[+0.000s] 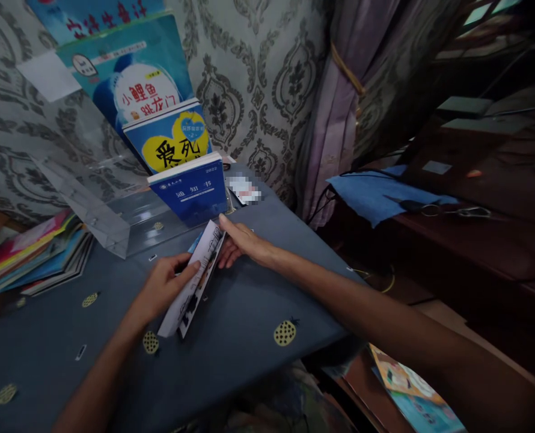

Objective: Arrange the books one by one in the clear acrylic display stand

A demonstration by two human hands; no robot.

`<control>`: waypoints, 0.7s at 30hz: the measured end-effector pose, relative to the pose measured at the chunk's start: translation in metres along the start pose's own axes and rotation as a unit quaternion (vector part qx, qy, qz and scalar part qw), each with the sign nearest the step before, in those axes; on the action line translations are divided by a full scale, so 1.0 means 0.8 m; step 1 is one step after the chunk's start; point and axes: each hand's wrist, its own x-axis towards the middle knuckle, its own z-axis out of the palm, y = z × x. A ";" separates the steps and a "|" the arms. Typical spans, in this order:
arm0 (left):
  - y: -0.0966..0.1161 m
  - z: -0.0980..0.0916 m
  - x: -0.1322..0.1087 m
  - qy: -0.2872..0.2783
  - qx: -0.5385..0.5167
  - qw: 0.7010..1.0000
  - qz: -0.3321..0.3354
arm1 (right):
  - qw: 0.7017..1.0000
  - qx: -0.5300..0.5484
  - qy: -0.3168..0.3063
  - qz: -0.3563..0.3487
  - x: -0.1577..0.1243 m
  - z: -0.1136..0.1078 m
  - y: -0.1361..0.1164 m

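Observation:
A thin booklet (pixel 194 282), pale with dark print along its visible side, is tilted on edge above the grey tablecloth, its lower end slightly spread. My left hand (pixel 166 282) grips it from the left, thumb across the near face. At its upper right end my right hand (pixel 240 240) holds the edge, thumb at the corner and fingers partly hidden behind it. Just beyond stands a blue book (pixel 195 192) marked 2022, in a clear acrylic rack (pixel 109 225). Behind it are a blue-and-yellow book (pixel 168 141) and a taller teal picture book (pixel 127 66).
Several colourful books (pixel 37 252) are piled at the left. A blurred card (pixel 244 189) lies near the table's back right edge. Right of the table, a dark red surface holds a blue cloth (pixel 366 192) and scissors (pixel 472 212). A picture book (pixel 416 391) lies lower right.

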 end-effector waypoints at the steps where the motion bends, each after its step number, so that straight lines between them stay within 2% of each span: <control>1: 0.002 -0.001 0.001 -0.008 -0.025 0.999 -0.020 | 1.000 -0.002 0.001 0.000 0.001 -0.001 0.000; 3: 0.004 -0.004 0.002 -0.019 -0.048 0.998 -0.037 | 1.000 -0.004 0.006 0.000 0.001 -0.003 0.001; 6: 0.003 -0.007 0.003 -0.020 -0.031 0.999 -0.018 | 1.000 -0.006 0.013 0.006 0.003 -0.003 0.001; 10: -0.006 -0.009 0.002 -0.024 0.029 0.999 0.014 | 1.000 -0.018 0.018 0.013 0.004 -0.003 0.002; 13: -0.013 -0.001 -0.004 -0.010 0.112 0.992 0.062 | 0.999 -0.037 0.001 0.007 0.003 -0.008 0.002; 15: -0.016 0.012 -0.011 0.017 0.193 0.976 0.099 | 0.997 -0.069 -0.024 0.009 0.003 -0.016 0.002; 18: -0.017 0.038 -0.023 0.046 0.339 0.932 0.121 | 0.985 -0.162 -0.059 0.014 0.002 -0.030 0.000; 21: -0.016 0.057 -0.033 0.036 0.446 0.884 0.134 | 0.945 -0.321 -0.064 0.015 0.001 -0.044 -0.006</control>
